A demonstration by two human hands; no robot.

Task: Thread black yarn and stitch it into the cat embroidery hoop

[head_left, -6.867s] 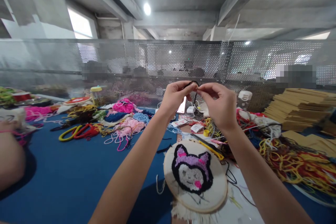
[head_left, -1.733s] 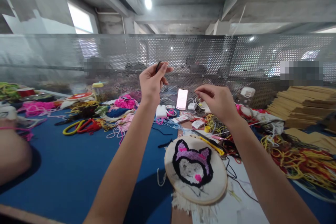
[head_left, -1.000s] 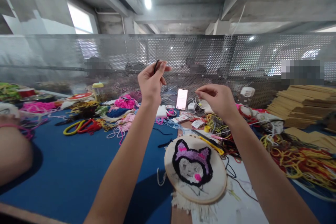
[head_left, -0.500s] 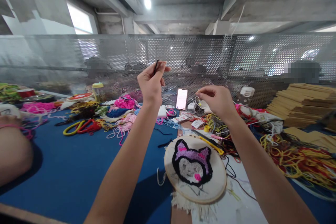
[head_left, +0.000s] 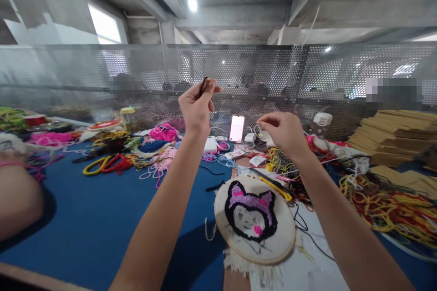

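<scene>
- Two hands are up in the air over the blue desk, well apart from each other.
- My left hand is raised high, and its thumb and finger pinch a short loop of black yarn at the top.
- My right hand sits lower and to the right, with its fingertips pressed together. I cannot tell if something thin is held there.
- Below my arms lies a round hoop with a fuzzy cat face in black, purple and pink. It rests near the front edge of the desk, on white cloth with a fringe.
- Open blue room is on the left side of the desk, between the hoop and another person's arm at the far left edge.
- Piles of yarn fill the right side, close to my right arm.
- More yarn heaps and a lit phone stand farther back, by the mesh wall.
- Stacked cardboard sheets sit at the right edge.
</scene>
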